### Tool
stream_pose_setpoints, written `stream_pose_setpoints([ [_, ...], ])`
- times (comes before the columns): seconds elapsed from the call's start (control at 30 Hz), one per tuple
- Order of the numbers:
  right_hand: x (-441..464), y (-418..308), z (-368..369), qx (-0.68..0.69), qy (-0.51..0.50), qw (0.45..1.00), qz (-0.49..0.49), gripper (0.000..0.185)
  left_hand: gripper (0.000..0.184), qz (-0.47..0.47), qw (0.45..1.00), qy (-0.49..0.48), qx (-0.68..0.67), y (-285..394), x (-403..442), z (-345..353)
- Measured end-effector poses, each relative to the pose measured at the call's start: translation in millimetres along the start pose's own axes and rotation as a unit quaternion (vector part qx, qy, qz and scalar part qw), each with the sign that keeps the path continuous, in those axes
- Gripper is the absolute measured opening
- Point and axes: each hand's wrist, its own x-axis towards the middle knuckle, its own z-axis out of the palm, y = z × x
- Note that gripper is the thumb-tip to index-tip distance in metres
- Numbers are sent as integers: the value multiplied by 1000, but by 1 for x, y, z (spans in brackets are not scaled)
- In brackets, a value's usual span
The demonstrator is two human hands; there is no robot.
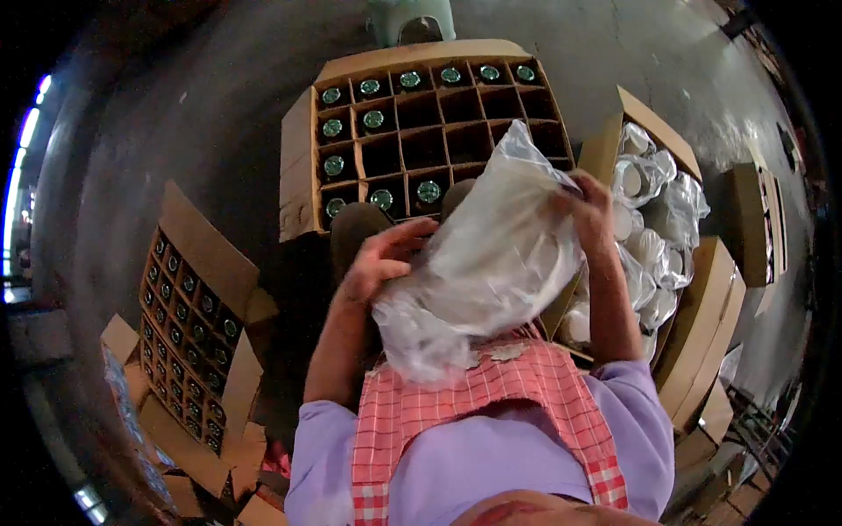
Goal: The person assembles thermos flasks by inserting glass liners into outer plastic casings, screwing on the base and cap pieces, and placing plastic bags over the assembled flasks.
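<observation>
A see-through plastic bag (pixel 500 254) with pale contents lies across my lap; what is inside is too blurred to name. My right hand (pixel 586 210) grips its upper right edge with curled fingers. At the bag's left side, my left hand (pixel 386 259) has its fingers stretched out and apart, close to the plastic; whether it touches I cannot tell. Just beyond my knees stands a divided cardboard box (pixel 298 167). Glass bottles (pixel 410 80) with greenish tops fill its back row, its left column and a few other cells. The bag covers its front right part.
On the right, an open carton (pixel 662 131) holds several plastic bags (pixel 649 250) of white round pieces. A closed carton (pixel 702 324) stands beside it. To the left is another divided box (pixel 189 324) full of bottles. A pale green stool (pixel 410 19) stands behind.
</observation>
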Motion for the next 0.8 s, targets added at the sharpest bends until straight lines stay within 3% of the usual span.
stream_pose_setpoints([
  [0.03,2,-11,9,9,32,997,-66,22,92,24,999,-1,39,11,-10,3],
  [0.1,18,-35,16,1,-5,1000,-16,19,106,30,987,-10,157,37,-26,16],
  [0.17,29,-51,27,140,-10,990,20,18,106,53,966,-3,252,36,-33,32],
  [0.23,49,-73,4,168,57,984,4,21,107,94,926,23,364,33,-35,48],
  [0.27,43,-104,-2,221,61,970,-78,22,106,113,914,35,388,29,-32,52],
  [0.3,30,-145,7,352,133,918,-123,20,105,131,901,46,412,24,-29,58],
  [0.37,1,-159,-9,370,-118,888,-247,23,104,168,862,85,471,11,-18,71],
  [0.47,9,-149,-60,316,-49,888,-330,20,102,218,769,155,581,-7,5,81],
  [0.5,16,-144,-84,296,-28,886,-354,20,105,199,799,149,548,-4,5,82],
  [0.6,25,-99,-131,89,173,906,-375,16,107,265,851,149,428,-20,16,68],
  [0.67,29,-29,-133,-173,285,883,-331,16,109,236,853,180,429,-17,16,69],
  [0.73,19,60,-114,-447,285,808,-258,18,110,215,867,190,408,-16,17,66],
  [0.8,-7,132,-83,-583,175,776,-169,22,106,191,868,184,419,-12,13,64],
])
